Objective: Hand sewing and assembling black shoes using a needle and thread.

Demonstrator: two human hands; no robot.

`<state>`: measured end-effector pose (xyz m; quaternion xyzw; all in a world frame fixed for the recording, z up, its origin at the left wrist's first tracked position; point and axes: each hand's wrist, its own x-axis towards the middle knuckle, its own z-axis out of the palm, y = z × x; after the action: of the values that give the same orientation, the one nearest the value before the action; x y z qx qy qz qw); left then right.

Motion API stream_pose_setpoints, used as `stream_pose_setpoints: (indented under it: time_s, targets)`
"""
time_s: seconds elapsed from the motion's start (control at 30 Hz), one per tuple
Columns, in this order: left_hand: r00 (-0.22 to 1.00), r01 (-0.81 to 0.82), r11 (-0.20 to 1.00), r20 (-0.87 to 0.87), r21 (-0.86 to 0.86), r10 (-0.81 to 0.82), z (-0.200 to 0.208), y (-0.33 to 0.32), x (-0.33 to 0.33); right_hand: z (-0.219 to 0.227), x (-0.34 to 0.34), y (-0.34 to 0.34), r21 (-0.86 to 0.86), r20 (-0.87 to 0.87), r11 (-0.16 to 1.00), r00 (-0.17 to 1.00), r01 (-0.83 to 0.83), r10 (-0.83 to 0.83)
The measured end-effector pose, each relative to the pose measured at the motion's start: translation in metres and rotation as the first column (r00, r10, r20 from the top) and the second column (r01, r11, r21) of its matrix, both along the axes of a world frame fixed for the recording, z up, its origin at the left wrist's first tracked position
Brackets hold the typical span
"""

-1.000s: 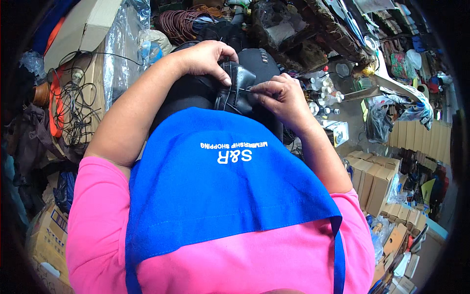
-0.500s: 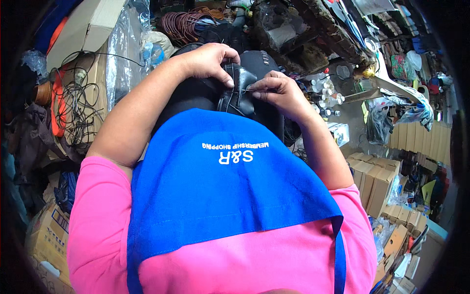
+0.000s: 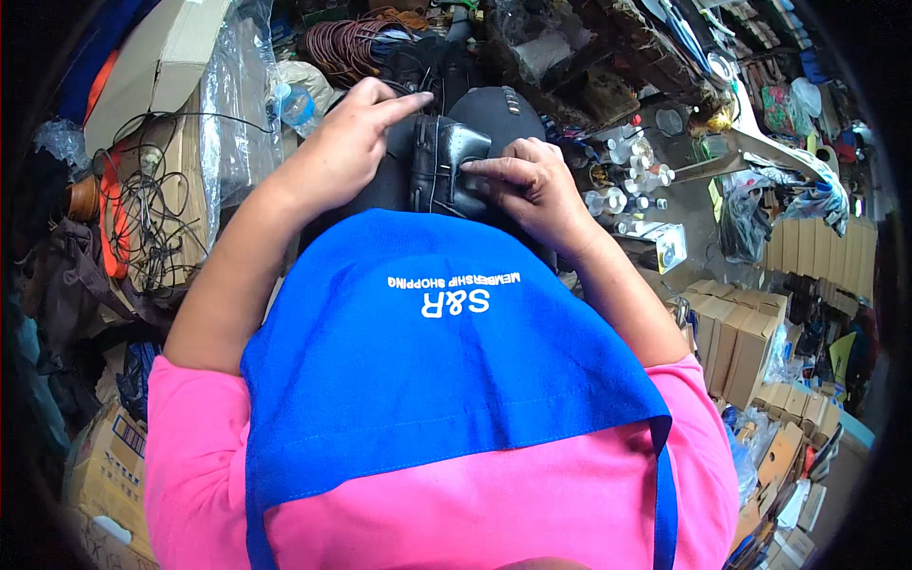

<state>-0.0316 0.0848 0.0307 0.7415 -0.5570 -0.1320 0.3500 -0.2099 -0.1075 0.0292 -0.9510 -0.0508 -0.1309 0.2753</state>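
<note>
On my lap lies a black leather piece, glossy and seamed; whether it is a shoe or a small bag I cannot tell. A thin strand runs lengthwise over it. My right hand is at its right side, index finger and thumb closed on the leather near a small pale spot. Raised off the leather's far left side, my left hand has its index finger pointing right and the other fingers bent. Something thin may be between its fingers, too fine to make out. A blue apron covers my front.
Left of me stand cardboard, a tangle of black cord and a plastic bottle. Coiled brown cord lies ahead. To the right are several small bottles, a wooden-legged stand and stacked boxes.
My left hand has let go of the leather piece and moved up and left. My right hand has shifted slightly onto the leather, which now lies flatter and more exposed.
</note>
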Motion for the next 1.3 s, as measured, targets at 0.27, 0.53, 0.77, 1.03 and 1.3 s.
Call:
stream_pose_setpoints:
  time_s: [0.27,0.53,0.77,1.03,1.3]
  targets:
    - [0.977,-0.167,0.968,-0.165,-0.186,0.136,0.003,0.012,-0.034,0.001,0.009,-0.008,0.180,-0.260,0.983,0.966,0.041,0.007]
    - [0.961,-0.149,0.984,0.222,-0.100,0.168,-0.002,0.016,-0.032,0.001,0.015,-0.011,0.224,-0.296,0.973,0.955,0.058,0.011]
    - [0.960,-0.177,0.982,0.212,-0.060,0.186,-0.001,0.014,-0.032,0.001,0.016,-0.012,0.244,-0.327,0.967,0.945,0.070,0.014]
    - [0.953,-0.113,0.991,0.274,-0.072,0.128,0.004,0.012,-0.038,0.001,0.015,-0.012,0.291,-0.289,0.956,0.956,0.040,0.049]
    - [0.991,-0.094,0.994,0.093,-0.052,0.098,-0.015,0.018,-0.026,-0.002,0.016,-0.010,0.260,-0.247,0.965,0.968,0.019,0.048]
